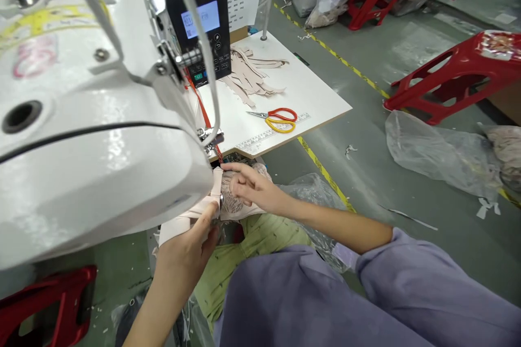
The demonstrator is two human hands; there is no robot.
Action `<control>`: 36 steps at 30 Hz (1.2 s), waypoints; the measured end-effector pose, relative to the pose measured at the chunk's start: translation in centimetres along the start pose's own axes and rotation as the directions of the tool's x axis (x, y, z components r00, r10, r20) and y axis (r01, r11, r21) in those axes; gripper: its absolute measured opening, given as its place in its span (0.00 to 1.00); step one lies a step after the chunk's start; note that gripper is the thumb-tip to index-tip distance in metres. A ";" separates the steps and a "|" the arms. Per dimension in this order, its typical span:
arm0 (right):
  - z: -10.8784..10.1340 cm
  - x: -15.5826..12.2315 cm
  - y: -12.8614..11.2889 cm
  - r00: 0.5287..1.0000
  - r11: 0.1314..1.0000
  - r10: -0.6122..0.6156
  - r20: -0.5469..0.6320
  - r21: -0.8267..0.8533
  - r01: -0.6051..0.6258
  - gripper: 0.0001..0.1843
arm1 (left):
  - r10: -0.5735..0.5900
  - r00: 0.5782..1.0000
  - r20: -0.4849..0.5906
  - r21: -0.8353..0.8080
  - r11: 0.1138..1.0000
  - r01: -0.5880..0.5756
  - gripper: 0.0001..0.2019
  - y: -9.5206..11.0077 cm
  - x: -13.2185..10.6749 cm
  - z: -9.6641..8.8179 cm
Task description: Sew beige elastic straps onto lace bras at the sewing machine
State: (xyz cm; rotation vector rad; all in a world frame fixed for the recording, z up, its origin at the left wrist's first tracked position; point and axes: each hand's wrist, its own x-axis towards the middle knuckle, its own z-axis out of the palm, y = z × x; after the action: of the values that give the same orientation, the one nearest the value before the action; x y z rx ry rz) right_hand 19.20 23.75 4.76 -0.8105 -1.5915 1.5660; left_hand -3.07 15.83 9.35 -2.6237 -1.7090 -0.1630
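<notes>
A large white sewing machine (93, 119) fills the left of the view. My left hand (191, 246) is closed on a pale pink fabric strip (183, 219) just under the machine head. My right hand (254, 190) lies on a beige lace fabric piece (236, 203) near the needle area, index finger stretched toward the presser foot (211, 138), the other fingers curled on the cloth. A red thread or ribbon (203, 111) runs down to the foot.
The white table (317, 103) carries red-and-yellow scissors (279, 118), a pile of beige strips (250, 73) and a printed ruler along its edge. A black control panel (205, 24) is on the machine. Red stools (456, 78), plastic bags (439, 154) and yellow floor tape (325, 173) lie to the right.
</notes>
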 end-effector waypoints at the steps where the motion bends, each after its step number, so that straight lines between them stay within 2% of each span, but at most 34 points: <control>1: 0.2 0.6 0.3 0.998 0.993 0.069 0.001 0.097 -0.069 0.26 | -0.031 0.999 0.013 0.010 0.999 0.031 0.21 0.4 0.0 -0.1; 2: 0.4 1.4 0.5 0.995 0.986 0.094 -0.010 0.141 -0.092 0.27 | -0.068 0.997 0.033 0.023 0.997 0.068 0.21 0.9 0.0 -0.2; 4: 0.8 3.4 0.7 0.996 0.995 0.046 -0.074 0.092 -0.039 0.24 | -0.154 0.985 0.082 0.050 0.987 0.150 0.22 1.7 0.0 -0.4; 6: 1.2 5.2 0.6 0.987 0.996 -0.078 -0.137 -0.063 0.070 0.20 | -0.242 0.964 0.110 0.065 0.970 0.236 0.23 2.4 -0.1 -0.5; 9: 1.5 7.0 0.0 0.966 0.933 -0.224 -0.132 -0.316 0.173 0.15 | -0.324 0.941 0.099 0.049 0.946 0.321 0.24 2.9 -0.1 -0.4; 13: 1.6 7.9 -0.4 0.964 0.863 -0.244 -0.110 -0.478 0.163 0.07 | -0.369 0.925 0.094 0.012 0.929 0.370 0.25 3.0 -0.1 0.0; 17: 1.6 8.3 -0.4 0.967 0.846 -0.233 -0.104 -0.511 0.149 0.09 | -0.360 0.929 0.086 0.014 0.933 0.360 0.27 2.8 0.2 0.2; 23: 1.4 8.6 -0.9 0.980 0.835 -0.181 -0.079 -0.538 0.111 0.05 | -0.351 0.936 0.032 -0.023 0.936 0.352 0.27 2.7 0.4 0.6; 29: 1.5 8.7 -0.4 0.967 0.812 -0.237 -0.090 -0.565 0.146 0.09 | -0.373 0.928 -0.013 -0.031 0.928 0.372 0.27 3.0 0.3 1.2; 36: 1.5 8.8 0.5 0.959 0.787 -0.278 -0.057 -0.586 0.193 0.10 | -0.372 0.928 0.002 -0.050 0.927 0.371 0.27 3.0 0.3 1.1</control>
State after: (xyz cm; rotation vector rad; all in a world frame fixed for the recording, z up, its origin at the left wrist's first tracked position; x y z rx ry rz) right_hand 13.34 30.48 4.94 -0.9620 -2.0032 0.8188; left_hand -0.08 14.93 8.41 -2.2931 -2.2099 -0.2176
